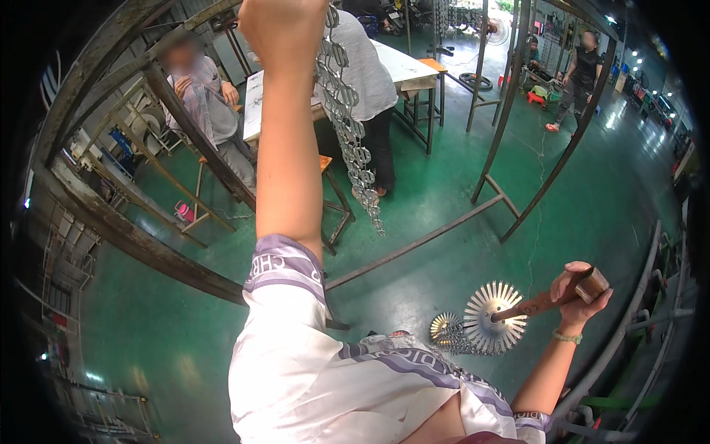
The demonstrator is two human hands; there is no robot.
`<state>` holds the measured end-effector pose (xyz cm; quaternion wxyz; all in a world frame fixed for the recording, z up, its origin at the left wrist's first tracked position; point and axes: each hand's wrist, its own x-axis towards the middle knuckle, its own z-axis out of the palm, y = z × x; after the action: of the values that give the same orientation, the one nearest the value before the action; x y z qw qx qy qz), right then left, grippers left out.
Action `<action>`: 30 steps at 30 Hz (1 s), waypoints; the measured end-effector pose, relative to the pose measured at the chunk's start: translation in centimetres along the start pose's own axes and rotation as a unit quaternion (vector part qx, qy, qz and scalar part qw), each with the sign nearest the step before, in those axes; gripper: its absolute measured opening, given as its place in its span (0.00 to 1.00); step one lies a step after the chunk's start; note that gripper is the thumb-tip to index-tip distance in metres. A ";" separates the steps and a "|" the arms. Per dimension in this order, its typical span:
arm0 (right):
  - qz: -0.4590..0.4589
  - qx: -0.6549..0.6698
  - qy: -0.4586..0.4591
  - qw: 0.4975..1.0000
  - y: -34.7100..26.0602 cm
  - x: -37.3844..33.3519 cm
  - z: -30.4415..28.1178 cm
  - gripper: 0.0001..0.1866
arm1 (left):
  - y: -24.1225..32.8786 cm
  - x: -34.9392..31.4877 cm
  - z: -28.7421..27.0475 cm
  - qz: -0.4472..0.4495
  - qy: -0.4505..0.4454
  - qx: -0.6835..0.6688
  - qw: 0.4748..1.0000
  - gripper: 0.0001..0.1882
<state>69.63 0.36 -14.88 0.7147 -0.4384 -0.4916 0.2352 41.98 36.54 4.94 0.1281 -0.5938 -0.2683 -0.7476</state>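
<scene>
Floor (163, 325), green, fills most of the frame. Dark metal frame (148, 255) loops from the left edge across the middle to upper right. White-topped table (403, 63) at upper centre; person in grey top (366, 70) bent over it, seated person (222, 111) at upper left. Long strand of linked silvery parts (353, 140) hangs from the top edge to upper centre, alongside raised left hand (285, 26). Fingers cropped, so can't tell if it grips the strand. Right hand (580, 311), lower right, wrapped around a brown rod (536, 305) with a blocky end. Rod runs to the middle of a slatted disc (484, 337), lower centre-right; can't tell if joined. Smaller disc (446, 329) and loose parts just beside it. Progress, my read: linking done on this strand, handling unfinished; remaining amount unclear.
</scene>
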 end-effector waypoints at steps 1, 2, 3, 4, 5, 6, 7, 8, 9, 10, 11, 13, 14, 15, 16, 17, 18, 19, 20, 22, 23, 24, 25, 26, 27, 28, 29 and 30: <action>0.001 -0.003 0.004 1.000 0.0 -0.1 -0.1 0.47 | 0.0 0.5 0.6 -0.001 -0.006 0.041 0.999 0.18; -0.001 -0.007 0.008 1.000 0.0 -0.1 -0.1 0.47 | -0.2 0.8 1.3 0.007 -0.002 0.041 0.999 0.18; -0.002 -0.010 0.012 1.000 0.0 -0.2 -0.1 0.47 | -0.4 1.2 2.1 0.015 0.003 0.040 0.999 0.18; -0.003 -0.010 0.011 1.000 -0.1 -0.1 0.1 0.47 | -0.6 1.7 2.2 0.025 0.008 0.045 0.999 0.18; -0.012 -0.011 0.005 1.000 -0.1 0.0 0.3 0.46 | -0.8 2.2 2.1 0.016 0.006 0.047 0.999 0.18; -0.022 -0.011 -0.001 1.000 -0.2 0.2 0.7 0.45 | -0.9 2.8 1.9 0.008 0.005 0.051 0.999 0.17; -0.030 -0.016 -0.002 0.999 -0.2 0.2 0.9 0.44 | -0.9 2.9 2.1 -0.003 0.001 0.048 0.999 0.16; -0.024 -0.018 0.004 1.000 -0.2 0.1 0.7 0.45 | -0.8 2.9 2.0 -0.012 -0.007 0.010 1.000 0.15; -0.018 -0.020 0.010 1.000 -0.3 0.0 0.5 0.46 | -0.5 2.9 1.7 -0.021 -0.014 -0.028 0.999 0.15; -0.011 -0.022 0.018 1.000 -0.3 -0.2 0.3 0.47 | -0.3 2.9 1.6 -0.031 -0.024 -0.066 0.997 0.14; -0.009 -0.021 0.022 1.000 -0.3 -0.4 0.3 0.47 | -0.4 3.1 1.5 -0.052 -0.054 -0.076 0.994 0.13; -0.004 -0.015 0.027 1.000 -0.3 -0.4 0.3 0.47 | -1.1 3.8 1.2 -0.093 -0.113 -0.091 0.985 0.12; -0.004 -0.011 0.027 1.000 -0.2 -0.4 0.3 0.47 | -1.5 3.9 1.2 -0.091 -0.112 -0.149 0.978 0.11; -0.004 -0.007 0.026 1.000 -0.1 -0.4 0.3 0.47 | -1.9 4.1 1.3 -0.089 -0.110 -0.207 0.968 0.11; -0.003 -0.006 0.029 1.000 0.0 -0.4 0.1 0.47 | -2.0 3.9 1.5 -0.089 -0.109 -0.266 0.954 0.11; 0.002 -0.008 0.032 0.999 0.0 -0.5 0.0 0.47 | -1.3 4.3 1.1 -0.136 -0.136 -0.138 0.972 0.09; 0.001 -0.010 0.032 0.999 0.1 -0.5 -0.1 0.48 | -1.8 4.2 1.3 -0.147 -0.148 -0.194 0.959 0.09; 0.002 -0.013 0.033 0.999 0.1 -0.5 -0.1 0.48 | -2.3 4.3 1.6 -0.158 -0.160 -0.249 0.942 0.08; 0.002 -0.015 0.034 0.999 0.1 -0.5 -0.2 0.48 | -2.6 4.2 1.7 -0.169 -0.170 -0.304 0.922 0.08; 0.004 -0.023 0.034 0.999 0.1 -0.5 -0.3 0.48 | -2.1 3.6 1.3 -0.190 -0.175 -0.301 0.918 0.07; 0.004 -0.028 0.034 0.999 0.0 -0.4 -0.3 0.48 | -1.2 3.2 0.2 -0.205 -0.190 -0.286 0.917 0.07; 0.005 -0.034 0.034 0.999 0.0 -0.4 -0.3 0.48 | -0.7 2.8 -0.3 -0.220 -0.205 -0.270 0.915 0.08; 0.009 -0.028 0.038 0.999 0.0 -0.5 -0.4 0.48 | -0.9 2.3 -0.2 -0.205 -0.210 -0.292 0.910 0.09; 0.012 -0.026 0.036 0.999 0.1 -0.6 -0.5 0.48 | -1.0 1.8 -0.3 -0.204 -0.220 -0.298 0.906 0.09; 0.014 -0.024 0.035 0.999 0.1 -0.6 -0.6 0.49 | -1.1 1.4 -0.6 -0.204 -0.230 -0.305 0.901 0.09; 0.016 -0.022 0.034 0.999 0.1 -0.6 -0.6 0.49 | -1.1 0.9 -0.8 -0.203 -0.241 -0.312 0.896 0.10; 0.016 -0.022 0.031 0.999 0.2 -0.5 -0.5 0.49 | -1.3 0.3 -1.3 -0.205 -0.257 -0.324 0.887 0.09; 0.017 -0.023 0.033 0.999 0.1 -0.6 -0.8 0.50 | -1.0 -0.5 -1.4 -0.208 -0.278 -0.339 0.874 0.09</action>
<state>70.11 -0.34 -15.34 0.7162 -0.4709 -0.4651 0.2214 40.47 36.49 3.97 -0.3192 -0.7148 -0.1400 -0.6063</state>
